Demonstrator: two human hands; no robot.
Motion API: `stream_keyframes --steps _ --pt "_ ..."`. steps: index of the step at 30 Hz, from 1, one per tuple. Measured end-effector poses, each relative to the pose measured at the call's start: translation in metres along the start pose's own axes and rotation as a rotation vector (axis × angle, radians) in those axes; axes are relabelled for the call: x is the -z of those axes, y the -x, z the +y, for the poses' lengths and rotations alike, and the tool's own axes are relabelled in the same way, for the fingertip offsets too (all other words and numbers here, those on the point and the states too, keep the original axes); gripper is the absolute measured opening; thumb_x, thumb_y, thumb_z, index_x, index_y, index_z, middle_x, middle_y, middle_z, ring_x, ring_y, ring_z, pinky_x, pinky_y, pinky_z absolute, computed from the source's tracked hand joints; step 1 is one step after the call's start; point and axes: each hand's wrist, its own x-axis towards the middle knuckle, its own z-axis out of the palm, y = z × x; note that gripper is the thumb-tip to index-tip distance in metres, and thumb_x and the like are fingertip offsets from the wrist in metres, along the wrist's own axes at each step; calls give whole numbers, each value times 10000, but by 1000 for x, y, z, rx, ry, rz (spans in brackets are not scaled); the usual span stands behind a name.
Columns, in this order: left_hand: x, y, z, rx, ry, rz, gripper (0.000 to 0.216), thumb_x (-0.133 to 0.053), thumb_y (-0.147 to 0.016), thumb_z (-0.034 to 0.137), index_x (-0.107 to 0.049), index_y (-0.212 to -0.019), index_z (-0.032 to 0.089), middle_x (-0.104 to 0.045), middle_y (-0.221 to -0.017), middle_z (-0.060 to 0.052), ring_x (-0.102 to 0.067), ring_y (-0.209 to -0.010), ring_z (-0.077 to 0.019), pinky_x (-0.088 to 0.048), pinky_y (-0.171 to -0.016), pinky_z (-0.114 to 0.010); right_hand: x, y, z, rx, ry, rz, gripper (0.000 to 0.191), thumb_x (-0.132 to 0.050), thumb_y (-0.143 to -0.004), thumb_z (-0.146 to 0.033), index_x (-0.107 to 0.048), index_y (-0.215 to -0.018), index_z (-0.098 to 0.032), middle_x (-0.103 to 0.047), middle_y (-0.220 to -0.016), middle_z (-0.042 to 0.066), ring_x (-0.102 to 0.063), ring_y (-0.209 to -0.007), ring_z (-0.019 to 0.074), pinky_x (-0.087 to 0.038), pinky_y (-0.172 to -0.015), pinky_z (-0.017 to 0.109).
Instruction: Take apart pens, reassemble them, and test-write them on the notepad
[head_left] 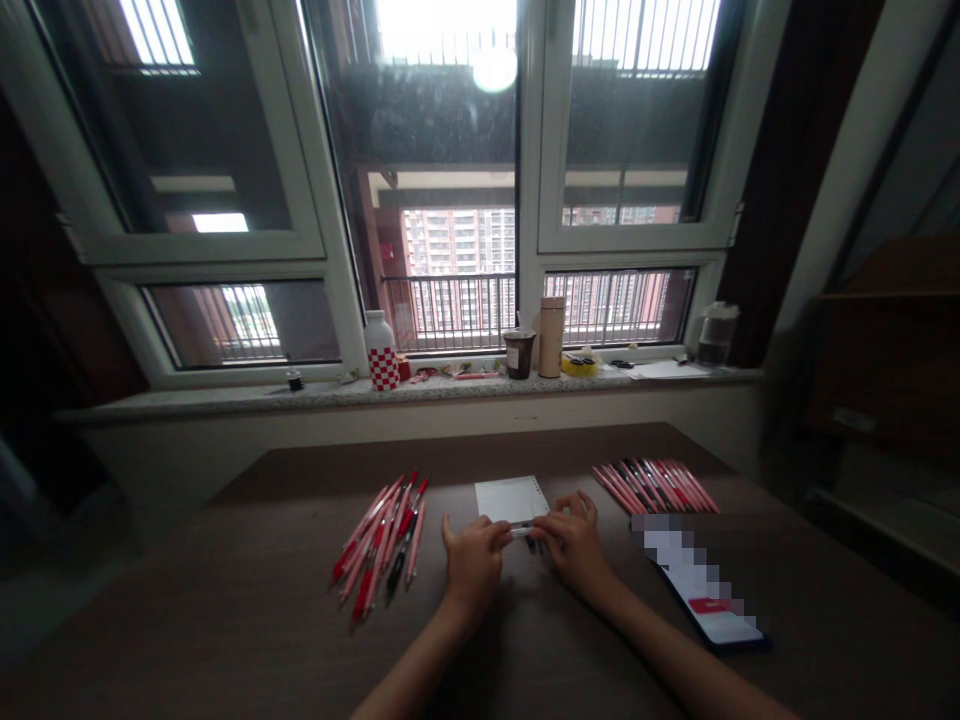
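Note:
My left hand (472,560) and my right hand (574,545) meet at the middle of a dark brown table (247,610), fingers pinched together. Between them they hold one small pen (523,529), each hand on one end; most of it is hidden by the fingers. Just beyond the hands lies a small white sheet of paper (511,498). A loose pile of red and pink pens (382,540) lies left of my left hand. A neater row of similar pens (654,486) lies to the right of my right hand.
A phone (705,590) with a lit screen lies on the table by my right forearm. The window sill (225,398) behind carries a red-checked bottle (382,352), a dark cup (518,354), a tall beige flask (551,337), a jar (716,335) and papers.

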Motion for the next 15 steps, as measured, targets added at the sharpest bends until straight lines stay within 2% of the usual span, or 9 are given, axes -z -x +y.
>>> stream_keyframes --steps 15 --pt "6 -5 2 78 40 -64 243 -474 -845 301 -714 -814 308 -734 -841 9 -639 -825 -188 -180 -1033 -620 3 0 -4 57 16 -17 184 -528 -889 -278 -705 -846 -254 -659 -716 14 -500 -943 231 -171 -1044 479"
